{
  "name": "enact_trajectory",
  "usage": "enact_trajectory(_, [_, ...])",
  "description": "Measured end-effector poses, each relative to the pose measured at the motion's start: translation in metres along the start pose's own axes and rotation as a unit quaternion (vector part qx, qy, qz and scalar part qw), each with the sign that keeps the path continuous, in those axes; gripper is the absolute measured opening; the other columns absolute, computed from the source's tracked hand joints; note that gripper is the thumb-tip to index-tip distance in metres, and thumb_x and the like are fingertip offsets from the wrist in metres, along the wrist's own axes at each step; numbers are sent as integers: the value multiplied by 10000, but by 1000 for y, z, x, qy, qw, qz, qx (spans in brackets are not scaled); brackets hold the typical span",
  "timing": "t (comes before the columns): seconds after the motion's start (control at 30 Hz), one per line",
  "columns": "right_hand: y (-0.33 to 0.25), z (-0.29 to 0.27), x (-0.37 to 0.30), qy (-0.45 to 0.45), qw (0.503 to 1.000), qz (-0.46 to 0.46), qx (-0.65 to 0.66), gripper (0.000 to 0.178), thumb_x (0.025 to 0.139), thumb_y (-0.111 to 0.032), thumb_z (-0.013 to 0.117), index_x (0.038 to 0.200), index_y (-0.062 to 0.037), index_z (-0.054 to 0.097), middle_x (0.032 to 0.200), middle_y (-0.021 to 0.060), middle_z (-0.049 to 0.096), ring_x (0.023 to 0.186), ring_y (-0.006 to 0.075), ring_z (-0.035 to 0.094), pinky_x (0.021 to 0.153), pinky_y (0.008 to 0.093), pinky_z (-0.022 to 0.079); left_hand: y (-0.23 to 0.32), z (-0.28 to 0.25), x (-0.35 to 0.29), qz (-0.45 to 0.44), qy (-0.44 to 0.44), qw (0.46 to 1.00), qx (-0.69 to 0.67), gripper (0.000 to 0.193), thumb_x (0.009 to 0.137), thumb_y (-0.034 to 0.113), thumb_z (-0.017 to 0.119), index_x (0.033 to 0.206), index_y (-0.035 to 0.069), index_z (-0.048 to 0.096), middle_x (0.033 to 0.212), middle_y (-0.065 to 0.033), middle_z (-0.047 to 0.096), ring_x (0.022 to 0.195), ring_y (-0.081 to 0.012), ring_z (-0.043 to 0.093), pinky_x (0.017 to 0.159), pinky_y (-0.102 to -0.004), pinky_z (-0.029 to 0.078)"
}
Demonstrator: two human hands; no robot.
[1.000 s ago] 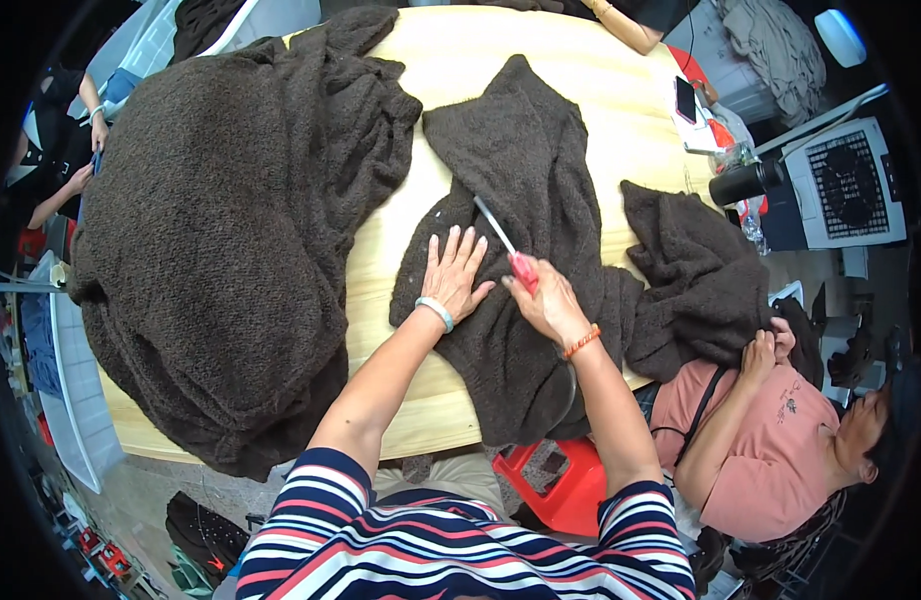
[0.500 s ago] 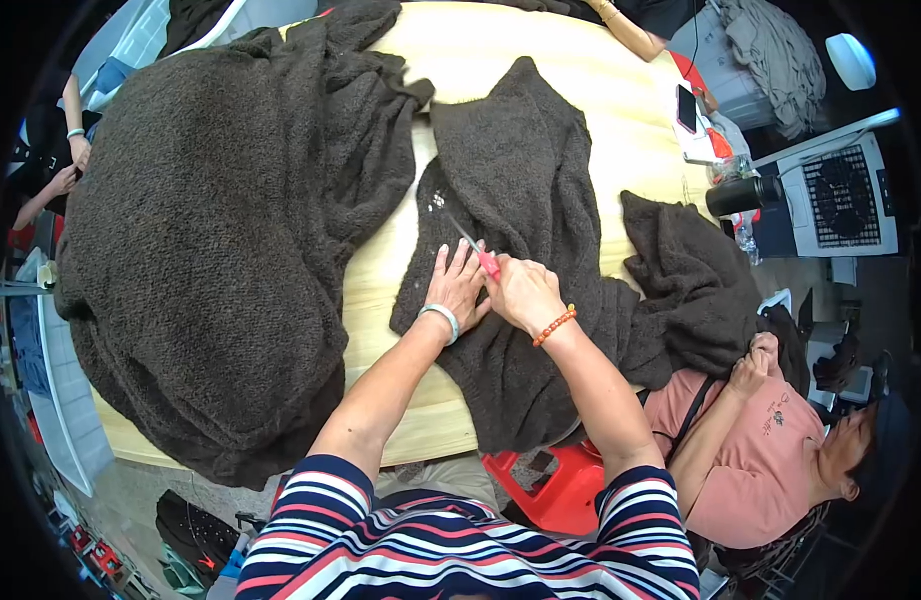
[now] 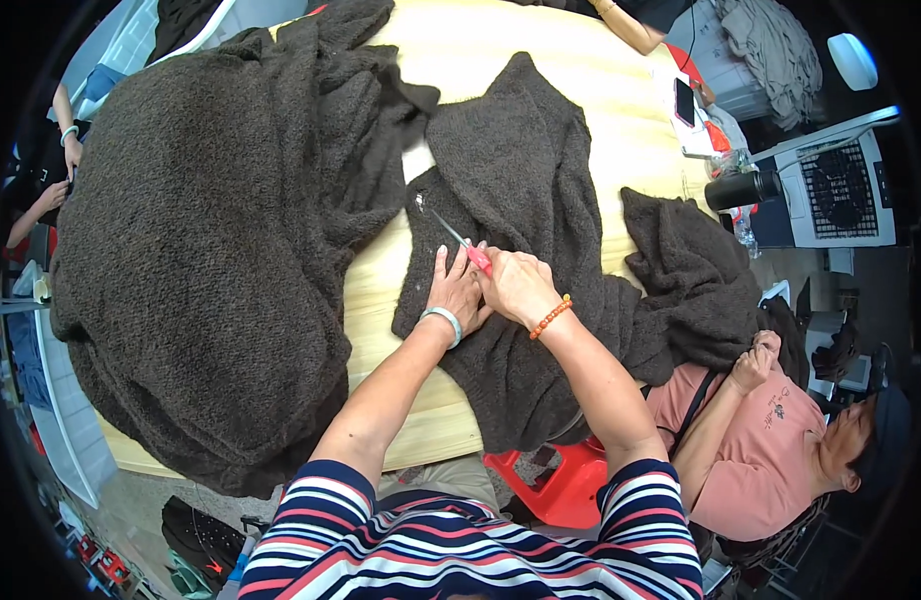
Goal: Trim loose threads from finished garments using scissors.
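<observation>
A dark brown knitted garment (image 3: 516, 150) lies spread over the middle of the table. My left hand (image 3: 455, 288) rests flat on it, fingers stretched out and slightly apart, with a pale bangle at the wrist. Close beside it, my right hand (image 3: 519, 285) is closed round red-handled scissors (image 3: 478, 258); most of the handle is hidden in the fist. Their thin metal blades point up and left over the knit, and I cannot tell whether they are parted. Just beyond the tip, a small white patch (image 3: 421, 203) shows at the garment's left edge.
A large pile of dark brown knitwear (image 3: 201, 250) covers the table's (image 3: 421, 405) left side. Another dark garment (image 3: 691, 280) lies at the right, beside a person in a pink shirt (image 3: 751, 450). A phone (image 3: 685, 102) and black bottle (image 3: 744, 190) stand near the right edge.
The scissors' tip and the white patch have shifted slightly left, along with the garment's left edge. My right hand has moved a little left; my left hand stays almost in place.
</observation>
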State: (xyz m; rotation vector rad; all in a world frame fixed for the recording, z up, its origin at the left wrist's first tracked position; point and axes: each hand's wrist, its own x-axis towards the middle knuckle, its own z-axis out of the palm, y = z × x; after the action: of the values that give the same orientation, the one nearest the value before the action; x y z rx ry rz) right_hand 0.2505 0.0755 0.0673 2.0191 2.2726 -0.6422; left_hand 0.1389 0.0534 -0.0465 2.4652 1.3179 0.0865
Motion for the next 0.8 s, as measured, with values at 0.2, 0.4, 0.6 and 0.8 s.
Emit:
enact_trajectory(0.2, [-3,1,5,16,1000,3,22,280,910,-284,548,963,-29,649,856,212,699,860,361,695,762,464,555,-3,2,-1,-3,-11,1000,-6,784,871,509,483,1509,89,304,1588,-108,250,1492,-327,106,1174,-577,52])
enact_trajectory(0.4, [14,9,-5,11,999,-32,14,257,893,-288,572,914,-46,659,820,214,694,828,363,695,743,464,555,0,3,1,6,6,1000,3,777,854,508,527,1505,135,325,1590,-107,243,1488,-328,135,1170,-587,64])
enact_trajectory(0.6, [4,-14,-47,-188,980,-70,-7,335,884,-333,625,983,-14,655,943,231,697,921,357,689,822,432,544,-8,11,-1,13,32,999,-15,789,847,527,584,1497,152,343,1587,-93,248,1482,-328,152,1166,-599,71])
enact_trajectory(0.8, [-4,-40,-45,-261,962,-77,-23,457,895,-351,619,1101,57,608,954,251,692,938,372,685,834,451,541,-8,17,-1,15,77,996,-45,754,877,536,562,1491,150,356,1582,-86,256,1481,-320,149,1168,-604,56])
